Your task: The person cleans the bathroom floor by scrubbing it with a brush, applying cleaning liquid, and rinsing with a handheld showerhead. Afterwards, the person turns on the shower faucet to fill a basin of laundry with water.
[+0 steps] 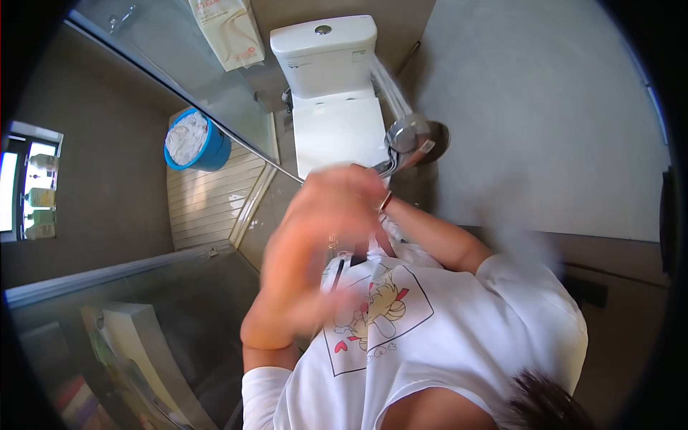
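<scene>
A handheld shower head (407, 134), silver and round, points toward the toilet, and streaks of water (389, 87) run from it to the tank's right side. My right hand (367, 180) is closed on its handle, mostly hidden behind the other hand. Blurred by motion, my left hand (330, 204) is in front of my right hand; I cannot make out its fingers or whether the hands touch. The white toilet (340, 132) stands ahead with its lid down.
A blue bucket (215, 147) of white cloth stands on slats at the left, behind a glass panel (215, 79). A printed bag (228, 36) is beside the tank. Several bottles (41, 197) line the window. A grey wall (545, 122) is on the right.
</scene>
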{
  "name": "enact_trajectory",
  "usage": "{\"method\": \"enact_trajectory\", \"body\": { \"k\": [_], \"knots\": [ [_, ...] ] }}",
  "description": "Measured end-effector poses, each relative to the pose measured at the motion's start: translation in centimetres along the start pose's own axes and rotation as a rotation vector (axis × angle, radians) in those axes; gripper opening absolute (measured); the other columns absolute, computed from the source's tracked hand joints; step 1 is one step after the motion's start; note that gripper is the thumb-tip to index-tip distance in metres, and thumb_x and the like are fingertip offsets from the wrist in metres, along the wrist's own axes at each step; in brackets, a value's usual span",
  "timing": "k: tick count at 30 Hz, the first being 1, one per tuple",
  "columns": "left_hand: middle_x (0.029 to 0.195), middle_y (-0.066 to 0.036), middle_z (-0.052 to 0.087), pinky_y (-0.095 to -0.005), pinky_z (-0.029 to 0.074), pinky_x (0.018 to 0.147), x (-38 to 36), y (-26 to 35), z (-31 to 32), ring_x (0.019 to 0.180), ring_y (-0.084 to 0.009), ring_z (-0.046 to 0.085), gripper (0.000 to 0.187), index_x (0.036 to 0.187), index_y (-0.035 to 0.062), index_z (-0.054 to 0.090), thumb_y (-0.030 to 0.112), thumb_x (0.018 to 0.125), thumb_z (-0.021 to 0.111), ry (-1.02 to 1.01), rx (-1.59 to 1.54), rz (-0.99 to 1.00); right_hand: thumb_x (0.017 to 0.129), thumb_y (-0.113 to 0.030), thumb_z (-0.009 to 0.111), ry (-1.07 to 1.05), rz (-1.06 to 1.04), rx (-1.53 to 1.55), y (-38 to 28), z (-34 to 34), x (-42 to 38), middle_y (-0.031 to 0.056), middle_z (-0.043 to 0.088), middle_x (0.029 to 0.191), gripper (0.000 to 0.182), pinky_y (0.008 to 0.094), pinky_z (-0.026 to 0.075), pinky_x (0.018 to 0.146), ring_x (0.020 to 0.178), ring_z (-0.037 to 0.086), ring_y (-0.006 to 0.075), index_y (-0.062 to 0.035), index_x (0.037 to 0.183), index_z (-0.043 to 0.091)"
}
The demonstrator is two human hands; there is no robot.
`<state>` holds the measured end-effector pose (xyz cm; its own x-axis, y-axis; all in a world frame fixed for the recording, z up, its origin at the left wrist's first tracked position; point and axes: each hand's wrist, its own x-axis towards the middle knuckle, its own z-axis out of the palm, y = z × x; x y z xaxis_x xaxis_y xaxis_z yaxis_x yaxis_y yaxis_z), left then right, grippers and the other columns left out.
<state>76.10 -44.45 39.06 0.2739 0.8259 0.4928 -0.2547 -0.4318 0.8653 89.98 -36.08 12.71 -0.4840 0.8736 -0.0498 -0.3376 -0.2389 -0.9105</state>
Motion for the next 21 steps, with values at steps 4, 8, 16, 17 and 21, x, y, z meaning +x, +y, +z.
{"method": "enact_trajectory", "body": {
  "k": [4, 8, 16, 17, 21],
  "knots": [
    [0.090, -0.005, 0.043, -0.0449, 0.029, 0.084, -2.3, 9.4, 3.1, 0.090, -0.0201, 0.042, 0.027, 0.090, 0.0100, 0.046, 0.020, 0.067, 0.057, 0.032, -0.214, 0.167, 0.062, -0.001, 0.047, -0.096, 0.004, -0.075, -3.1, -0.1, -0.4, 0.0101, 0.053, 0.066, 0.010, 0.0314, 0.040, 0.069, 0.070, 0.052, 0.0183, -0.0057, 0.067, 0.040],
    [0.082, 0.000, 0.043, -0.0468, 0.032, 0.081, -2.5, 12.4, 7.5, 0.084, -0.0164, 0.044, 0.016, 0.079, 0.0127, 0.049, 0.023, 0.069, 0.056, 0.163, -0.284, 0.191, 0.062, -0.002, 0.045, -0.088, -0.002, 0.043, -6.2, -0.8, 1.0, 0.0108, 0.052, 0.064, 0.006, 0.0315, 0.041, 0.068, 0.067, 0.052, 0.0198, -0.0051, 0.066, 0.041],
    [0.069, 0.007, 0.044, -0.0493, 0.036, 0.075, -5.3, 16.9, 9.6, 0.076, -0.0107, 0.046, 0.014, 0.063, 0.0170, 0.054, 0.027, 0.072, 0.054, 0.247, -0.320, 0.056, 0.063, -0.002, 0.047, -0.120, 0.084, -0.065, -6.7, 2.5, 0.5, 0.0092, 0.051, 0.064, 0.006, 0.0305, 0.042, 0.065, 0.064, 0.053, 0.0194, -0.0044, 0.067, 0.043],
    [0.069, 0.007, 0.044, -0.0493, 0.036, 0.075, -4.7, 17.3, 7.9, 0.076, -0.0107, 0.046, 0.014, 0.063, 0.0168, 0.054, 0.027, 0.072, 0.055, 0.115, -0.317, -0.022, 0.063, -0.002, 0.047, -0.115, 0.153, -0.046, -6.2, 2.4, 0.8, 0.0090, 0.052, 0.065, 0.006, 0.0303, 0.042, 0.064, 0.064, 0.054, 0.0196, -0.0042, 0.067, 0.043],
    [0.069, 0.006, 0.045, -0.0498, 0.037, 0.075, -2.0, 13.7, 11.8, 0.078, -0.0107, 0.046, 0.013, 0.063, 0.0156, 0.054, 0.026, 0.071, 0.056, 0.384, -0.371, 0.238, 0.063, -0.005, 0.050, -0.029, 0.401, 0.188, -2.9, 0.7, 0.5, 0.0103, 0.053, 0.062, 0.005, 0.0313, 0.045, 0.059, 0.061, 0.054, 0.0201, -0.0033, 0.064, 0.045]
  ]
}}
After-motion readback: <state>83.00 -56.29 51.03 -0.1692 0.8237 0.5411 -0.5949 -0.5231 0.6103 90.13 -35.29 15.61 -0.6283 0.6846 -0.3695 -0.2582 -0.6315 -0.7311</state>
